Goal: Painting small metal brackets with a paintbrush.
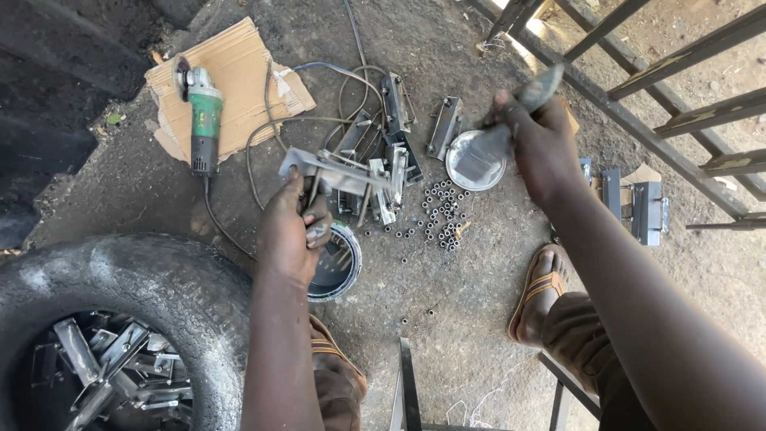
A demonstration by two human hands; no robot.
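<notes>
Both bare arms reach forward and down from the person, the left forearm running almost straight up the view and the right one coming in slantwise from the lower right corner. The left hand point(294, 227) is curled shut, knuckles upward, its fingers wrapped tight in a fist-like grip. The right hand point(540, 144) is held higher and farther out, wrist bent, its fingers closed in a grip with the back of the hand facing up.
</notes>
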